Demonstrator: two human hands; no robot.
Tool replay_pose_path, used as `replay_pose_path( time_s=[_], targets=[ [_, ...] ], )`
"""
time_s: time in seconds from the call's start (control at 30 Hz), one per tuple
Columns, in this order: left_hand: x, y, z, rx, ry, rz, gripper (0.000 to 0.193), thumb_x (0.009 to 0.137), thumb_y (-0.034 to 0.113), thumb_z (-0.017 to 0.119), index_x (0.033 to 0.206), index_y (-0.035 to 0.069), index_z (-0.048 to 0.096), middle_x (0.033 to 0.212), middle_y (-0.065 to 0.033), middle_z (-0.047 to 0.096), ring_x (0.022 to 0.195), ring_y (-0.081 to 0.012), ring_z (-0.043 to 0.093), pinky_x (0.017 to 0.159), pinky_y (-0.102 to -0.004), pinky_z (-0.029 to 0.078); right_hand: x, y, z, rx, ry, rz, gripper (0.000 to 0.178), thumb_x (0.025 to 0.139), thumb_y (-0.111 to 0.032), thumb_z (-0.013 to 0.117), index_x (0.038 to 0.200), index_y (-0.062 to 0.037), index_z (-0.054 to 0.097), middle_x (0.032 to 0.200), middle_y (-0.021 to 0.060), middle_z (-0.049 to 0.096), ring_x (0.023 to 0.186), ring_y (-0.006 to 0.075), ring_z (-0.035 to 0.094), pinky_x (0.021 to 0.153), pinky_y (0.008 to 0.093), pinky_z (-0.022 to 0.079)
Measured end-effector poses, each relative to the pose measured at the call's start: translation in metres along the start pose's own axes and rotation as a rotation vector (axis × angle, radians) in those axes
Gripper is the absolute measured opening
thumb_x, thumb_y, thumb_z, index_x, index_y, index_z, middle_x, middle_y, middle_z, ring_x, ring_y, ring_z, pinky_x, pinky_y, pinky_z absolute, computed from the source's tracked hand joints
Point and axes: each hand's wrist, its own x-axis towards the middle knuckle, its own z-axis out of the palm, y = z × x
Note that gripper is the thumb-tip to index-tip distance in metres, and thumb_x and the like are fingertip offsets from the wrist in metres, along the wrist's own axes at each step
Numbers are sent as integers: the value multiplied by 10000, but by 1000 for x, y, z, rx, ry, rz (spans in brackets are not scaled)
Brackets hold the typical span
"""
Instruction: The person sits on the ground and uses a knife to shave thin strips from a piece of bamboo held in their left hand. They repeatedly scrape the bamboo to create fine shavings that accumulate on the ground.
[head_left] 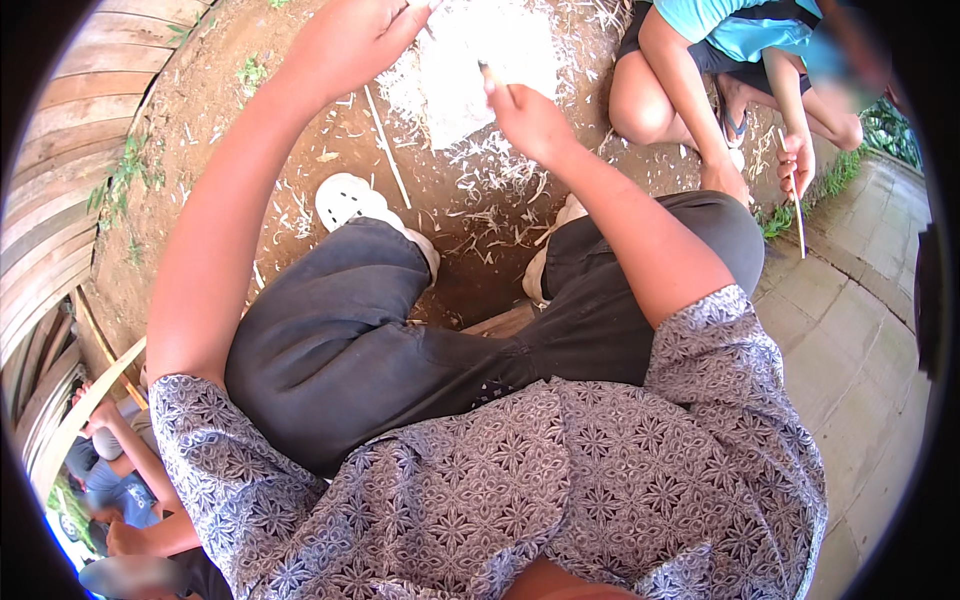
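Observation:
My left hand (393,27) is closed at the top edge of the view, its fingertips pinched together. Anything in that pinch is lost in the glare and the frame's edge. Lower and to the right, my right hand (530,120) is closed around a thin dark-ended tool (484,68), too washed out to tell its kind. Beneath and between both hands lies a bright white sheet-like surface (460,105) on the ground. Pale curled shavings (490,165) are strewn around it.
A thin pale stick (387,145) lies on the brown soil near my white clog (345,200). At right, a crouching person holds a slender stick (798,215) beside a paved path (850,330). More people sit at lower left by a long pale strip (85,420). Wooden slats (90,90) border the left.

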Motion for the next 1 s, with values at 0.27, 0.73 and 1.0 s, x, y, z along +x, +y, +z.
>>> replay_pose_path(
  time_s=[0.27, 0.73, 1.0],
  targets=[
    [4, -3, 0, 224, 62, -9, 361, 994, 296, 524, 861, -7, 667, 859, -291, 665, 813, -479, 649, 736, -537, 513, -1, -12, -4, -123, -134, 137, 516, 1065, -440, 426, 987, 19, 649, 902, 242, 695, 842, 417, 662, 815, 452, 512],
    [2, -2, 2, 185, 84, -78, 375, 1020, 318, 520, 881, 7, 676, 848, -277, 670, 812, -477, 650, 743, -541, 506, 1, -16, -13, 102, 108, -138, 508, 1072, -445, 401, 1039, 2, 639, 910, 259, 703, 886, 430, 690, 807, 507, 509],
    [4, 0, 1, 274, 84, -49, 383, 1025, 313, 516, 869, -4, 664, 835, -272, 670, 811, -484, 648, 734, -540, 503, 4, -11, -8, -63, -59, 11, 568, 1066, -482, 399, 993, 24, 647, 910, 316, 674, 920, 480, 660, 840, 509, 504]
  ],
)
